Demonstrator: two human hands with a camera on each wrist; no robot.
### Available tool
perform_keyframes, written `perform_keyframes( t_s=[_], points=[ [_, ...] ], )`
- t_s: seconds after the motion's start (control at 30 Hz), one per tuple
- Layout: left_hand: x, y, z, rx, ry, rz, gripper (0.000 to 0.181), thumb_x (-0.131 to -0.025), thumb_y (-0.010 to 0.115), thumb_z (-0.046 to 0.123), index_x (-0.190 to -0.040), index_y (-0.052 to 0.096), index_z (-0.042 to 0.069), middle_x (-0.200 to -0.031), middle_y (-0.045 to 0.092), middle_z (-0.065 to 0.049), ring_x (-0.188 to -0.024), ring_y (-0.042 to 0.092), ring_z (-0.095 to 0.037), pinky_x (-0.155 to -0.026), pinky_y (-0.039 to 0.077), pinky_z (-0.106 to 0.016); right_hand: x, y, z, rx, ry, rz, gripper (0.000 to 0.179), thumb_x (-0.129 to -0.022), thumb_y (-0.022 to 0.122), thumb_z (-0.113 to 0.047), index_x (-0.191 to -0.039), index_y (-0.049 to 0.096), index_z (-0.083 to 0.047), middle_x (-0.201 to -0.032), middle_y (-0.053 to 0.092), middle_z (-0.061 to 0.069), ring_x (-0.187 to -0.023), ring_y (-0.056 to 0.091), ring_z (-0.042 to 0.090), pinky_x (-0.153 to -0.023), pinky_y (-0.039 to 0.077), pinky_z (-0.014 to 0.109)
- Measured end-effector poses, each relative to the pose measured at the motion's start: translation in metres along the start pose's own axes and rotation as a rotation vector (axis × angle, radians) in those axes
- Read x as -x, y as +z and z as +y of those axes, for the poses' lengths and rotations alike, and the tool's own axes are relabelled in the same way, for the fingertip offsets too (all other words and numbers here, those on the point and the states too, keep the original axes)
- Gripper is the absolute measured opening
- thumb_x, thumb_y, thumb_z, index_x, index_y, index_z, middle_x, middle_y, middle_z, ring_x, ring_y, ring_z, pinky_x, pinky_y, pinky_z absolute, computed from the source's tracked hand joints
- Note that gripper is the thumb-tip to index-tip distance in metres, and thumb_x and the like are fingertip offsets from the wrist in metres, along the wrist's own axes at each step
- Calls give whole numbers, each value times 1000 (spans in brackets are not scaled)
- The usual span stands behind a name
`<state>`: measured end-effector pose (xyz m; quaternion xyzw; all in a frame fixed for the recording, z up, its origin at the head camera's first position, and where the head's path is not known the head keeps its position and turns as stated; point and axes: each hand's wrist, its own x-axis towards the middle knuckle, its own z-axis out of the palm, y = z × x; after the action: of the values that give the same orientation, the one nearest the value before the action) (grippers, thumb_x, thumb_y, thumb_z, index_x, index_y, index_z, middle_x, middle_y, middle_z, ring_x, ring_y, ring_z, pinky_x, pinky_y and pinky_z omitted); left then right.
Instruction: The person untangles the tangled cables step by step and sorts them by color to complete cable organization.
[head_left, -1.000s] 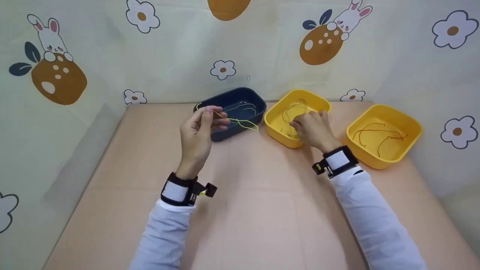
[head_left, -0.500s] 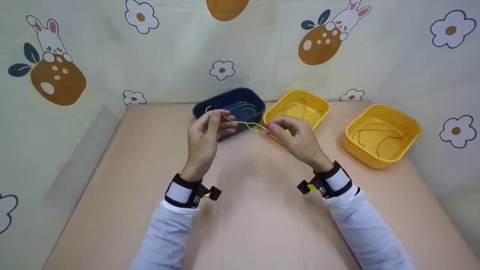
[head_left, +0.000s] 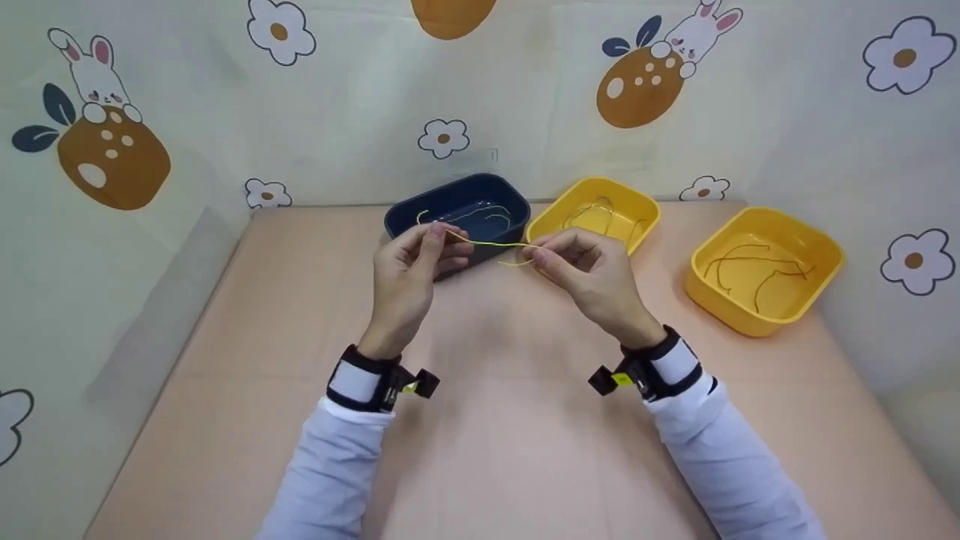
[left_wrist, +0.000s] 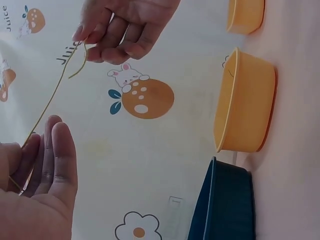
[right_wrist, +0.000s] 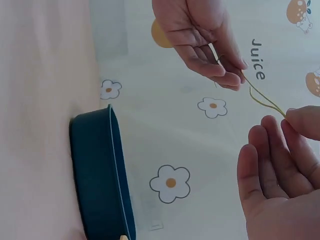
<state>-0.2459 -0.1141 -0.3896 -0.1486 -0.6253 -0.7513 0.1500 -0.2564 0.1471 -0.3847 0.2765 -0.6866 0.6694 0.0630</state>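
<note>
A thin yellow string [head_left: 496, 244] stretches between my two hands above the table. My left hand [head_left: 405, 281] pinches one part of it between thumb and index finger, with the other fingers loosely bent. Opposite, my right hand [head_left: 596, 281] pinches the string the same way. From the right fingertips a short loose end [left_wrist: 80, 70] curves back in the left wrist view. The right wrist view has the string [right_wrist: 260, 90] and that end meeting at the right thumb. A short tail [head_left: 421, 216] sticks up behind the left fingers.
Behind the hands stand a navy box [head_left: 491, 182] and a yellow box [head_left: 600, 186], each with thin strings inside. Farther right, another yellow box [head_left: 724, 307] holds several orange-brown strings. A patterned cloth wall [head_left: 337, 135] closes off the table's [head_left: 495, 450] back.
My right hand left the middle yellow box, moved left and took hold of the string's loop. The loop has since become a straight stretch with a loose end. The left hand shifted slightly right.
</note>
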Motion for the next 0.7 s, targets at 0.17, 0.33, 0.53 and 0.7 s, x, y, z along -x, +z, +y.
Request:
perform_keyframes(
  t_s=[0.17,0.33,0.53,0.7],
  points=[
    [-2,-3,0,-112,18,32,22,-115,64,6,-118,80,-9,-154,63,-20,-134,71,-27,-106,66,-29,1,-8,-1,-112,68,-57,8,-112,68,-4,-111,72,3,-109,87,9,-105,85,22,-107,68,36],
    [-3,-10,-1,-225,23,29,21,-114,67,7,-113,81,-8,-157,61,-17,-151,59,-30,-117,57,-23,1,-17,-1,-82,116,-52,7,-114,64,-3,-113,68,2,-94,79,6,-86,76,19,-93,70,27],
    [-7,-21,2,-318,56,-75,22,-115,65,9,-109,79,-6,-108,81,-16,-106,77,-17,-99,63,-26,0,-35,-4,111,87,7,8,-113,66,-2,-116,72,2,-88,68,10,-76,60,17,-68,56,20],
    [-7,-31,5,-377,75,-151,18,-112,69,5,-104,80,-6,-95,79,-18,-78,74,-8,-78,68,-24,-4,-53,-8,286,12,38,8,-110,70,-1,-113,76,4,-82,67,4,-71,57,14,-62,50,19]
  ],
)
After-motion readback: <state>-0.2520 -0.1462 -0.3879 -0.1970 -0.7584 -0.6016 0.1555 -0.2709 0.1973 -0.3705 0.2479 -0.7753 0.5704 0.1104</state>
